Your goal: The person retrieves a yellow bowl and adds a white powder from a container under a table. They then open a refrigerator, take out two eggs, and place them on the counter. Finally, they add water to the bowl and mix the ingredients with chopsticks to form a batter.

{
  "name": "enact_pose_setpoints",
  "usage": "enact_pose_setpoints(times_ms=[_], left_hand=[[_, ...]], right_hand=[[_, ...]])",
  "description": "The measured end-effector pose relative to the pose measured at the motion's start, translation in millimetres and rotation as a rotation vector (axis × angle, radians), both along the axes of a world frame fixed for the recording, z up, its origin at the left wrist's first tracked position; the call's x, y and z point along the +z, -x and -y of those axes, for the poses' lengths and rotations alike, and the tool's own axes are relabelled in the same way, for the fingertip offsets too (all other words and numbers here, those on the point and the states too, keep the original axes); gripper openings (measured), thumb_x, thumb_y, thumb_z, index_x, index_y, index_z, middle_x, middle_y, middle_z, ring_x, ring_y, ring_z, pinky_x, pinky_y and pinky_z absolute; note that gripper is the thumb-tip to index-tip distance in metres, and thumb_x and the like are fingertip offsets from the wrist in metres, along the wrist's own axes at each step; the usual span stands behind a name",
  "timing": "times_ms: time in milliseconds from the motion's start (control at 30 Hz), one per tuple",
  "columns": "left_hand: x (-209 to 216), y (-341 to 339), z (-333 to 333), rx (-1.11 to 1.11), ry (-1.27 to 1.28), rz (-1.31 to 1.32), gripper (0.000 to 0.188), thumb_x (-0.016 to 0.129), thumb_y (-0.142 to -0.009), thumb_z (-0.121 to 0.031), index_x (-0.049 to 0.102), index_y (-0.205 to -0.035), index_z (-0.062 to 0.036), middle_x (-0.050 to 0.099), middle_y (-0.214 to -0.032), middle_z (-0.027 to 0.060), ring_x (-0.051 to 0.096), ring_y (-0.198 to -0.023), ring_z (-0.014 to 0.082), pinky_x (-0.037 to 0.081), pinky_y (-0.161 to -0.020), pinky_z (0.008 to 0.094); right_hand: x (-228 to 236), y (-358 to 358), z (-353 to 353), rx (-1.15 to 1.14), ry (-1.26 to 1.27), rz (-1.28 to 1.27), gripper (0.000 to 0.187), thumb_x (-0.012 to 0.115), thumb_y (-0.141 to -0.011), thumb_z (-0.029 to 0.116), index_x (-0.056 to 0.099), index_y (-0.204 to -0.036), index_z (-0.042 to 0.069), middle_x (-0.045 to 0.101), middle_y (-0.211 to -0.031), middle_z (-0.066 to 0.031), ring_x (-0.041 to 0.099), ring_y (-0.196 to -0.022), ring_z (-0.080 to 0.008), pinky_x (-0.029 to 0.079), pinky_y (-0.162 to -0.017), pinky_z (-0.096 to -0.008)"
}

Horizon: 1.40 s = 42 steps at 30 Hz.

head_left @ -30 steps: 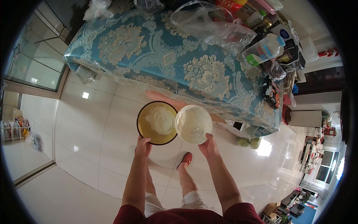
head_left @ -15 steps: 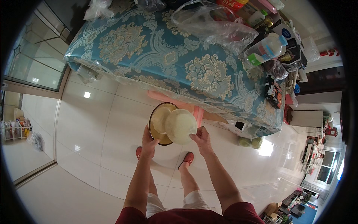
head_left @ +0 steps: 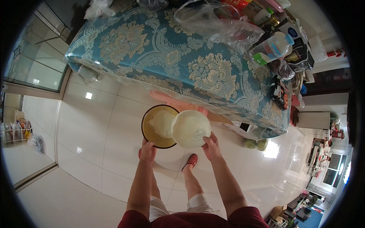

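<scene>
While the left hand (head_left: 148, 151) has its fingers clamped on the dark-rimmed yellow bowl (head_left: 150, 133) near seven o'clock, the right hand (head_left: 212, 147) grips the pale bowl (head_left: 191, 128) near four. Both of these two bowls are round, without a long axis; the yellow one's mouth faces up, showing one heap of white powder (head_left: 161, 121), and the pale one, its facing unclear, overlaps its three o'clock edge. One worktop (head_left: 167, 57) stands toward twelve. Compared with half a second ago, the pale bowl covers less and the yellow bowl looks rounder.
</scene>
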<state>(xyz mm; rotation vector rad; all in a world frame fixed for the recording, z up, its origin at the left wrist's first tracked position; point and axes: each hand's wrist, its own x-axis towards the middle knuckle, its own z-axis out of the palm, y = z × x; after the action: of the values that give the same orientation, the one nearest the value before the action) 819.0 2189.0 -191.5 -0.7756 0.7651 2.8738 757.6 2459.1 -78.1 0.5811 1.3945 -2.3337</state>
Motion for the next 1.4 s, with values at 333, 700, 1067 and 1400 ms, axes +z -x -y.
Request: enact_pose_setpoints(times_ms=[333, 700, 1067, 1400], left_hand=[[-25.2, -26.5, 24.4, 0.006, -0.220, -0.003, 0.043, 0.058, -0.077, -0.005, 0.056, -0.119, -0.0010, 0.061, -0.118, 0.0065, 0.055, -0.114, 0.0214, 0.044, -0.098, 0.0358], [4.4, -1.9, 34.2, 0.020, -0.098, -0.081, 0.059, 0.053, -0.074, 0.000, 0.045, -0.132, -0.0009, 0.057, -0.125, 0.0090, 0.054, -0.117, 0.0247, 0.044, -0.100, 0.0396], [-36.4, -5.6, 15.9, 0.071, 0.102, 0.021, 0.059, 0.055, -0.077, 0.002, 0.040, -0.134, -0.0011, 0.053, -0.128, 0.0088, 0.051, -0.119, 0.0215, 0.040, -0.102, 0.0356], [-92.0, -15.9, 23.0, 0.110, -0.105, -0.043, 0.046, 0.057, -0.080, 0.003, 0.051, -0.125, -0.0015, 0.060, -0.120, 0.0067, 0.057, -0.112, 0.0188, 0.046, -0.095, 0.0330]], right_hand=[[10.3, 0.9, -25.1, -0.076, 0.153, -0.025, 0.054, 0.060, -0.082, 0.016, 0.045, -0.131, 0.001, 0.055, -0.129, -0.0103, 0.054, -0.118, -0.0226, 0.045, -0.101, -0.0376], [-29.0, -3.3, -32.3, -0.095, 0.133, 0.029, 0.044, 0.060, -0.083, 0.017, 0.052, -0.124, 0.003, 0.058, -0.124, -0.0085, 0.057, -0.114, -0.0224, 0.047, -0.099, -0.0382], [-216.9, 12.7, -13.3, -0.107, -0.156, 0.318, 0.025, 0.064, -0.086, 0.017, 0.052, -0.095, -0.003, 0.061, -0.096, -0.0140, 0.064, -0.081, -0.0237, 0.057, -0.072, -0.0343], [-349.3, 46.7, -10.7, 0.303, -1.143, -0.007, 0.024, 0.067, -0.084, 0.021, 0.050, -0.085, 0.004, 0.056, -0.069, -0.0110, 0.056, -0.063, -0.0250, 0.046, -0.058, -0.0377]])
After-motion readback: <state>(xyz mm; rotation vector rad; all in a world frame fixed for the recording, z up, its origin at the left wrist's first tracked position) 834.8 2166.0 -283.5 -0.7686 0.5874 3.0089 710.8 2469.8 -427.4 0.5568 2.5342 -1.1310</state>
